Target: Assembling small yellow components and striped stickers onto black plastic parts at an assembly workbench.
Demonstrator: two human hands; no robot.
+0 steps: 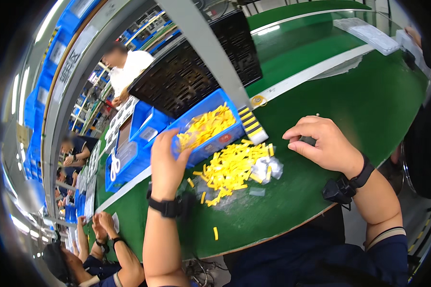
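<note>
My left hand (166,165) is at the near left end of a blue bin (230,138) full of small yellow strips (208,125). Its thumb stands apart from the fingers, and I see nothing held; whether it touches the bin I cannot tell. A loose pile of the same yellow strips (232,165) lies on the green table in front of the bin, with crumpled clear plastic (268,168) at its right side. My right hand (323,143) hovers right of the pile, fingers curled, with a gap between thumb and forefinger and nothing visible in it.
Behind the bin stand a black slotted panel (196,62) and a grey post (206,48). More blue bins (146,122), one with white-handled scissors (115,165), are at left. A tape roll (258,100) lies behind. A co-worker's hands (103,224) show at lower left.
</note>
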